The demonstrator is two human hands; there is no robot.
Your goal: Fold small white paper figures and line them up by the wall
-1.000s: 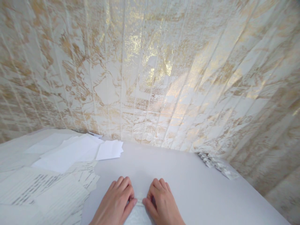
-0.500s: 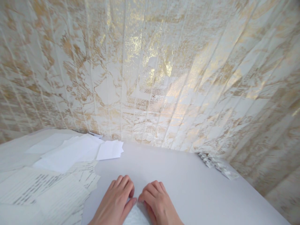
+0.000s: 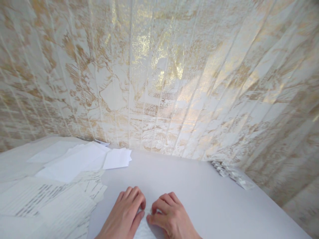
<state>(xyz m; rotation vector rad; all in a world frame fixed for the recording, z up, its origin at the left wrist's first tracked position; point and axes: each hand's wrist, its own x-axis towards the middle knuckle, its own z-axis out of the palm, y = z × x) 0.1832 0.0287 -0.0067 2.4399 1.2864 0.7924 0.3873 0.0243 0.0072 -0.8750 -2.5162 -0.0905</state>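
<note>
A pale, crinkled piece that looks like a clear plastic bag (image 3: 144, 231) lies between my hands at the bottom edge of the view. Most of it is out of frame or covered by my fingers. My left hand (image 3: 127, 212) is closed, fingers curled down and thumb against its upper left edge. On the other side, my right hand (image 3: 170, 214) pinches at the upper right edge, thumb and forefinger close together. A small gap separates the two thumbs.
White paper slips (image 3: 74, 161) and printed sheets (image 3: 62, 202) are spread over the left of the pale table (image 3: 199, 196). Silvery packets in clear plastic (image 3: 233, 174) lie at the far right edge. A gold-patterned curtain (image 3: 159, 83) hangs behind the table.
My right hand has shifted slightly right, and its thumb now shows farther out. The left hand has barely moved; its forefinger is a little more raised.
</note>
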